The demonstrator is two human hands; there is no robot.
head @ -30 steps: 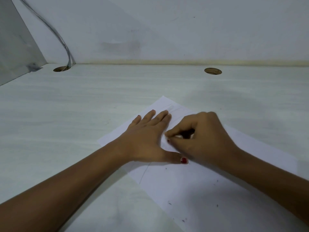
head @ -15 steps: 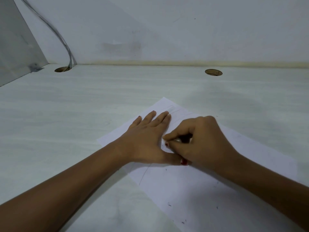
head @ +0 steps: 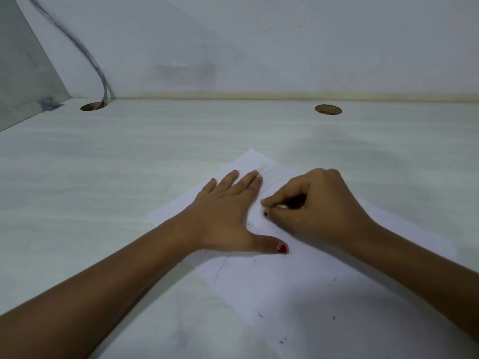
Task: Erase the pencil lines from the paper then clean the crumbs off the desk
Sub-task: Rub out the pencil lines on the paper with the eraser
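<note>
White paper sheet [head: 298,294] lying slanted on the pale wood-look desk [head: 103,177], pressed flat under the left hand [head: 228,218] with straight fingers. Since half a second ago, left thumb spread wider and out from under the right hand [head: 318,208], now moved up and away. Fingers curled tight, pinching a small pale eraser [head: 281,206], mostly hidden, down on the paper. Dark crumbs [head: 260,316] dotted over the near part. Grey cable [head: 85,53] dropping into the left round desk hole [head: 93,106].

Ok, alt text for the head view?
A person's right hand pinches a small eraser against a white paper while the left hand presses the sheet flat on a pale desk. Dark crumbs dot the paper; a faint pencil line curves below the left hand.
</note>
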